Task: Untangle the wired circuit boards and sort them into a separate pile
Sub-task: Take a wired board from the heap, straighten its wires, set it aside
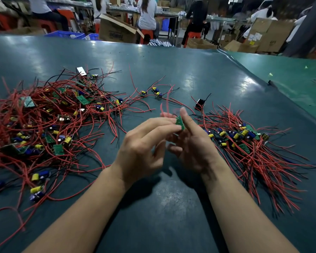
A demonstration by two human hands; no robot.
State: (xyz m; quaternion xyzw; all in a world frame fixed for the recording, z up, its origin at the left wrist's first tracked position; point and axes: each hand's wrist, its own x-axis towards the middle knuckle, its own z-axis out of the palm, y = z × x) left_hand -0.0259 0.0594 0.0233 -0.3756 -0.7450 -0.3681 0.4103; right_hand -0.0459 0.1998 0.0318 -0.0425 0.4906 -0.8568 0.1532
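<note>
Small green board (180, 122): lower part hidden between the fingers of the left hand (144, 143) and the right hand (191, 143). Its red wires (164, 108): motion-blurred, count unclear. Tangled pile (44, 125): cut off at left edge. Sorted pile (253, 148): near part hidden behind right wrist. Seated people (147, 13) beyond table: heads cropped by top edge.

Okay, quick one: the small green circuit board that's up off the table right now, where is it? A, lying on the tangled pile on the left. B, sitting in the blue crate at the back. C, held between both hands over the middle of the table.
C: the green circuit board is pinched between the left hand and right hand, above the table.
</note>
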